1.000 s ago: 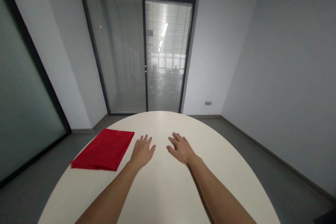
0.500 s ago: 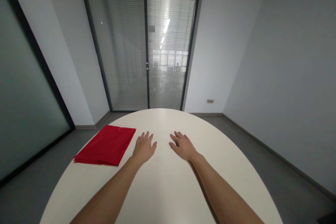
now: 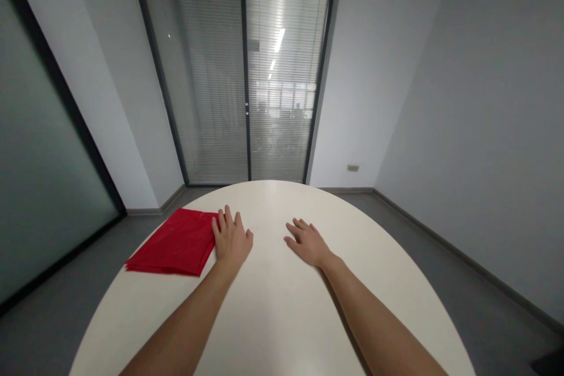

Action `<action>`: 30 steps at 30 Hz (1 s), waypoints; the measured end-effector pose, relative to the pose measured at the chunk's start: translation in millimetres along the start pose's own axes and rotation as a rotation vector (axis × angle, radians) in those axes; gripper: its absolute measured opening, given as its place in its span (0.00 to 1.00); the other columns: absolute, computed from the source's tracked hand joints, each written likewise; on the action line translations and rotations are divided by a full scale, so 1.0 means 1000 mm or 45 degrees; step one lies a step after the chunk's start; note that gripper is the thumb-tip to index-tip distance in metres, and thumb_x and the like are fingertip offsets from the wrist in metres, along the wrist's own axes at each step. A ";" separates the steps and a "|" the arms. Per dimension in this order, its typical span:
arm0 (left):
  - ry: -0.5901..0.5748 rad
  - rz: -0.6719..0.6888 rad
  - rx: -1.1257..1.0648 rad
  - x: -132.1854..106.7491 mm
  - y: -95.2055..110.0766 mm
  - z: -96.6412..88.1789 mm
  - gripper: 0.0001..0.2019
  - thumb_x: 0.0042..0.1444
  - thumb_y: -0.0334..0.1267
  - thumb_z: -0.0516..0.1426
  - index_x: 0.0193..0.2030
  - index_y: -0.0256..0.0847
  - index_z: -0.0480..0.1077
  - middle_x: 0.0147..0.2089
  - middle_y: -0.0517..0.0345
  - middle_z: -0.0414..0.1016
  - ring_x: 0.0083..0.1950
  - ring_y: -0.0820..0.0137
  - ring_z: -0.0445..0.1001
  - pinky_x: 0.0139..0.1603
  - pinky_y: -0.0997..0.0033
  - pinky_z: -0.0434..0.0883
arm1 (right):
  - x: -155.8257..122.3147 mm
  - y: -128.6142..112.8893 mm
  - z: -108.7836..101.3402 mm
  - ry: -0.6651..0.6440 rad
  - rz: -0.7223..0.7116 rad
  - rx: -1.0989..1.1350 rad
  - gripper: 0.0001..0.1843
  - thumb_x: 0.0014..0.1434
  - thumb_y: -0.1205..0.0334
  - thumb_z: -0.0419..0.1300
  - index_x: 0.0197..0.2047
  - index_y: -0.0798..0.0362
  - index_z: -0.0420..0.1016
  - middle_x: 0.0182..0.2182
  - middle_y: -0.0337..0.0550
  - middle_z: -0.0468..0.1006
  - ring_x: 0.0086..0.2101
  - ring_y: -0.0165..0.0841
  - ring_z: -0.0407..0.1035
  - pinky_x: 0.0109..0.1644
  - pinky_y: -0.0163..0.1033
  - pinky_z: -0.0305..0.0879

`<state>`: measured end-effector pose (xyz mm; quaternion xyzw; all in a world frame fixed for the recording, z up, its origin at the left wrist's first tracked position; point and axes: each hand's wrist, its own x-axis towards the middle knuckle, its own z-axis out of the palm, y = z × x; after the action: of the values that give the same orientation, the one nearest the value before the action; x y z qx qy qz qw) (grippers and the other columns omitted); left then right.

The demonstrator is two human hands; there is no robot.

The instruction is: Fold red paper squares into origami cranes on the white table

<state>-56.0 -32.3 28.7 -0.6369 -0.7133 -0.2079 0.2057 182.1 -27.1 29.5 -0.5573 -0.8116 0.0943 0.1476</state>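
Observation:
A folded red cloth [image 3: 176, 242] lies flat on the left side of the white round table [image 3: 273, 305], its layers showing along the near edge. My left hand [image 3: 232, 239] is open with fingers spread, and its fingertips overlap the cloth's right far corner. Whether they touch the fabric or hover just above it I cannot tell. To the right, my right hand [image 3: 307, 242] rests open on the tabletop, palm down, holding nothing. That hand is apart from the cloth.
Beyond the table's far edge stands a glass door [image 3: 282, 88] with blinds and a dark frame. A frosted glass panel [image 3: 39, 158] is on the left. On the far wall sits a small socket plate [image 3: 353, 168].
My left hand has shifted left and slightly away from me, from bare tabletop to the cloth's right corner. My right hand and the cloth stay in place.

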 end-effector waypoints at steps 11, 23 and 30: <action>-0.184 -0.121 0.043 -0.002 -0.005 0.004 0.25 0.62 0.42 0.50 0.60 0.26 0.69 0.59 0.32 0.71 0.59 0.48 0.67 0.62 0.42 0.59 | 0.001 0.001 0.001 0.005 -0.001 0.001 0.31 0.68 0.46 0.50 0.69 0.51 0.62 0.70 0.55 0.55 0.70 0.48 0.46 0.70 0.58 0.42; -0.177 -0.102 0.019 0.000 -0.009 0.001 0.20 0.63 0.40 0.49 0.54 0.29 0.72 0.57 0.36 0.72 0.57 0.52 0.68 0.55 0.53 0.63 | 0.000 -0.001 -0.001 -0.009 0.006 0.018 0.31 0.68 0.46 0.49 0.69 0.51 0.62 0.71 0.55 0.54 0.70 0.48 0.45 0.70 0.58 0.41; -0.109 -0.012 -0.090 0.001 -0.002 -0.009 0.21 0.63 0.36 0.49 0.60 0.30 0.69 0.61 0.38 0.69 0.60 0.53 0.66 0.62 0.54 0.60 | 0.000 -0.002 -0.001 0.001 0.011 0.023 0.31 0.68 0.46 0.49 0.69 0.51 0.62 0.71 0.55 0.54 0.70 0.48 0.45 0.70 0.57 0.41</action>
<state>-57.9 -36.4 36.7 -0.6488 -0.7166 -0.2064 0.1515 181.1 -27.9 30.7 -0.5595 -0.8083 0.1021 0.1523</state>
